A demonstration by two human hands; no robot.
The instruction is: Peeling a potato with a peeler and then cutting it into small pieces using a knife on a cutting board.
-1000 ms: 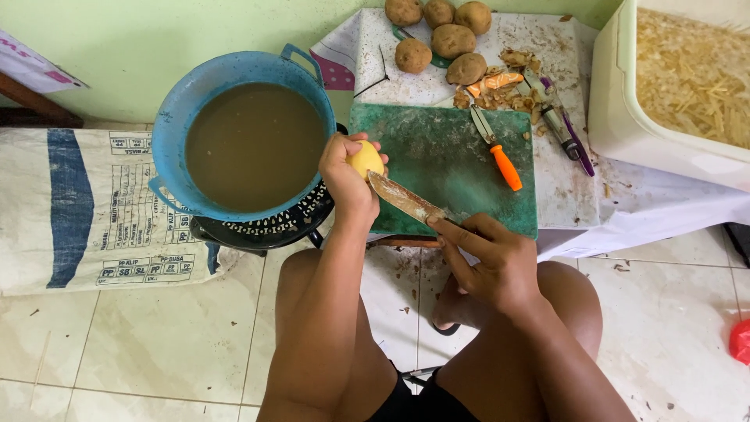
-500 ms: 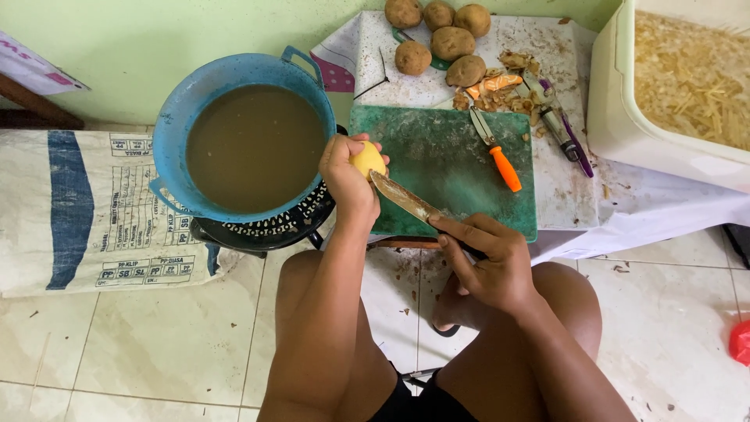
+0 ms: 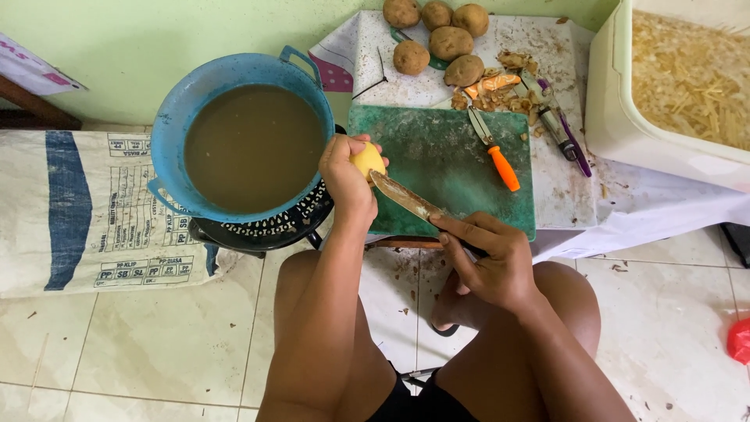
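Our left hand (image 3: 346,173) grips a peeled potato (image 3: 367,159) above the green cutting board's (image 3: 449,168) edge; our right hand (image 3: 486,262) clenches a knife (image 3: 404,197), its tip seemingly touching the potato.

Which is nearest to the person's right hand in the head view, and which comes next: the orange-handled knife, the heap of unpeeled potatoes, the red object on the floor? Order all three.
Measured from the right hand:
1. Orange-handled knife, just above it on the green cutting board.
2. Heap of unpeeled potatoes, farther up, beyond the board.
3. Red object, far right on the floor, at the picture's edge.
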